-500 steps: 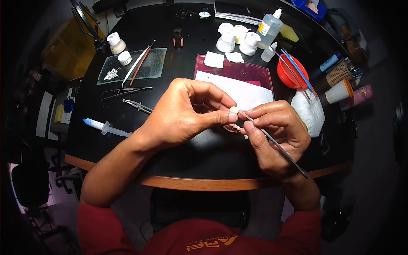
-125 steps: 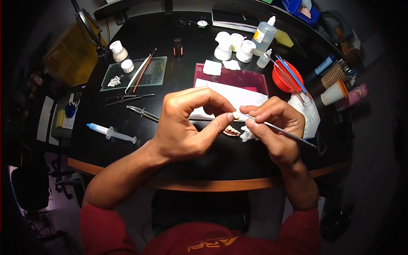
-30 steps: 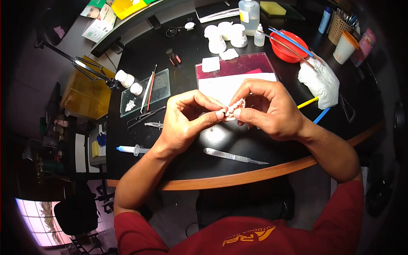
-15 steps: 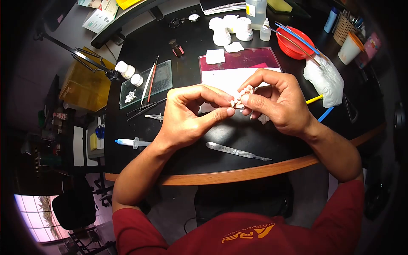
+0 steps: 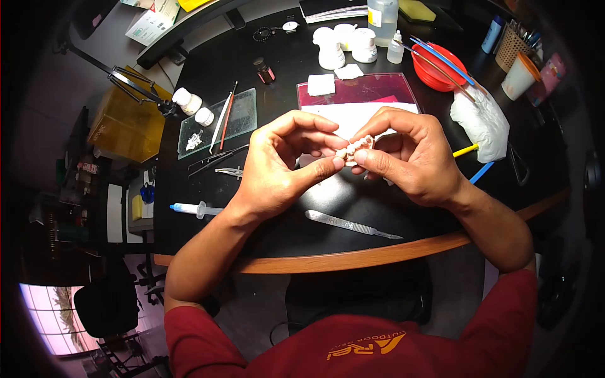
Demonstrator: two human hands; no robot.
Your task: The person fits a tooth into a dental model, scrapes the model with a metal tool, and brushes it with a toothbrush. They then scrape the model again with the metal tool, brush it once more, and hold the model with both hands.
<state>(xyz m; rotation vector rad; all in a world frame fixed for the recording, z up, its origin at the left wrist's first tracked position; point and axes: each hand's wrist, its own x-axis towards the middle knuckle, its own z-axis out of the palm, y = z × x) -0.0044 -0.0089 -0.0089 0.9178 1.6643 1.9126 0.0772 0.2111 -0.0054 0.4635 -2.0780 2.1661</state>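
A small cream-coloured dental model [image 5: 358, 148] is held above the black table, in front of a white sheet [image 5: 328, 112]. My right hand [image 5: 409, 154] pinches it between thumb and fingers from the right. From the left, my left hand [image 5: 283, 154] touches the model's left end with the thumb tip; its index finger is raised and apart from the thumb. Below the hands a metal scalpel [image 5: 350, 224] lies near the table's wooden edge. The underside of the model is partly hidden by the fingers.
A glass slab [image 5: 242, 113] with thin tools stands left, a syringe [image 5: 192, 209] nearer. White jars [image 5: 331, 53], a dropper bottle [image 5: 395, 50] and a red bowl [image 5: 435, 69] are at the back. Crumpled white tissue [image 5: 482, 123] lies right, beside a cup [image 5: 520, 77].
My left index finger has lifted away from the model and opened from the thumb. The model has turned slightly in my right hand, showing more of its tooth row.
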